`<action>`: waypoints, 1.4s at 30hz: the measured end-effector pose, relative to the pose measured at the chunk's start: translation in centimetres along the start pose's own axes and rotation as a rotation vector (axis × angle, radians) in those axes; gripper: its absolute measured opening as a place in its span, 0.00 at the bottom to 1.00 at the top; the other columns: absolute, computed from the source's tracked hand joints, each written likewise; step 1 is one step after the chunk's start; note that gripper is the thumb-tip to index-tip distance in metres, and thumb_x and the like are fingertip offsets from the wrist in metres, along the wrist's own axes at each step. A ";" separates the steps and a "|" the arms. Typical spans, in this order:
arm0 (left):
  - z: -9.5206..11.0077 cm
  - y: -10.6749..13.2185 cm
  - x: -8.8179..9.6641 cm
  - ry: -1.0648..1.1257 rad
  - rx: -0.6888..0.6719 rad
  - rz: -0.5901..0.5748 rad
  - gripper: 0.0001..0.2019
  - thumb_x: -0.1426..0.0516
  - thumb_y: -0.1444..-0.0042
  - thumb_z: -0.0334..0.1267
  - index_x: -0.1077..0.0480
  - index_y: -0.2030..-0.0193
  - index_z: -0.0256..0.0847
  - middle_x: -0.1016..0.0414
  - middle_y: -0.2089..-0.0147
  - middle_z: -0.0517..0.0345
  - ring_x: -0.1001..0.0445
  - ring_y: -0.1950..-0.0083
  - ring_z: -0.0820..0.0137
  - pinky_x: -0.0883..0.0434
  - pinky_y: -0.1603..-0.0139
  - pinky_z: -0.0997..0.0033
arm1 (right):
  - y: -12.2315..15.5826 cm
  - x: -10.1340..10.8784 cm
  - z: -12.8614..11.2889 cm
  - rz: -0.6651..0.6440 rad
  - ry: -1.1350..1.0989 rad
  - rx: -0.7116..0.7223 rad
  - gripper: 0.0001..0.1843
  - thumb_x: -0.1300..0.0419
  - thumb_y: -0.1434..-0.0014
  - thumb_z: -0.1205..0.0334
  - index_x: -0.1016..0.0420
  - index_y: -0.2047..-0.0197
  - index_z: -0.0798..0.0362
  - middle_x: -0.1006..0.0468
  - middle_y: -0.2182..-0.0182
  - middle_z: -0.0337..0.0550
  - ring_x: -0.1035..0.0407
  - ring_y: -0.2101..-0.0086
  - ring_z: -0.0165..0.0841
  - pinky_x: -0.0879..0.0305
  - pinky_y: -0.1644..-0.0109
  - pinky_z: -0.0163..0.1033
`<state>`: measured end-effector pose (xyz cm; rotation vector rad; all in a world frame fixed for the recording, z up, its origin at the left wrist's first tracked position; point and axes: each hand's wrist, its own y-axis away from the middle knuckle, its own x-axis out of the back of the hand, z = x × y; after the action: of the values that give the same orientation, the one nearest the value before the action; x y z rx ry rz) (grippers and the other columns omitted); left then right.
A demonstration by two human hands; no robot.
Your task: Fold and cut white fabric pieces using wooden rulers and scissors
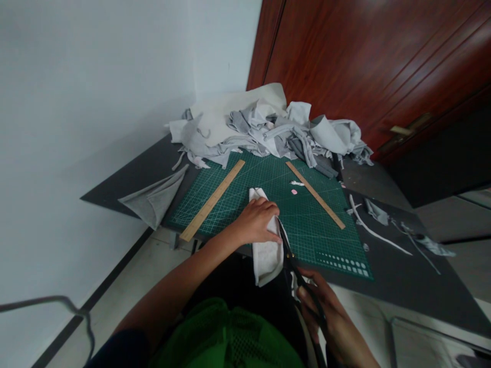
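A pale folded piece of fabric (267, 258) lies over the near edge of the green cutting mat (264, 171), its lower end hanging past the table. My left hand (258, 222) presses down on it, fingers bent over the cloth and thumb along its right side. In my right hand (320, 301) is a pair of black scissors (288, 250), gripped by the handles. The blades point away from me and lie along the fabric's right edge, close to my left thumb. Part of the cloth's edge is hidden behind the blades.
Two wooden rulers, a left ruler (213, 200) and a right ruler (315, 194), lie on the mat. Behind them is a heap of grey and white fabric scraps (264, 125). A folded grey cloth (157, 197) overhangs the left edge. Thin offcuts (379, 234) lie at right.
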<state>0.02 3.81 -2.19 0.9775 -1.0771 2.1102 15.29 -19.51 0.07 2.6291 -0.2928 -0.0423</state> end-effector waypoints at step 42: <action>-0.1 -0.1 0.2 -0.025 0.050 -0.037 0.38 0.29 0.61 0.62 0.28 0.46 0.42 0.28 0.44 0.52 0.34 0.44 0.53 0.37 0.44 0.53 | -1.5 -0.4 -0.4 -0.021 0.046 0.034 0.35 0.35 0.41 0.39 0.39 0.39 0.49 0.38 0.77 0.26 0.46 0.84 0.22 0.43 0.84 0.29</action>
<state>-0.05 4.00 -2.03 1.0424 -1.0156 2.1093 15.23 -17.89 -0.28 2.6629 -0.2523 0.0165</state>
